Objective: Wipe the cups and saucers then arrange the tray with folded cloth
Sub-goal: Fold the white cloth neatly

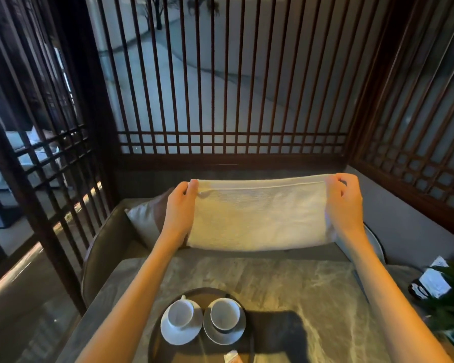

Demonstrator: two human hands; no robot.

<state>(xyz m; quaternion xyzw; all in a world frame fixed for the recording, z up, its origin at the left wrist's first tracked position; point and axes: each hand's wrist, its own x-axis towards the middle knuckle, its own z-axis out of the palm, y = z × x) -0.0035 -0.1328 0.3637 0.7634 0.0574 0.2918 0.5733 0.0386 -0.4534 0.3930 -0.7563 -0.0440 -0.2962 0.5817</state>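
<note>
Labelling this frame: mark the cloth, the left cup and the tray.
cloth [260, 216], head view, middle of the fabric.
left cup [181, 316], head view, inside its bowl.
tray [154, 344], head view, bare left rim.

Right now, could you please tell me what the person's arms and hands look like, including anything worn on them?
The left arm and right arm are bare to the frame edge, with no sleeves in view. The left hand and right hand wear no gloves, and no watch, bracelet or ring shows.
</note>
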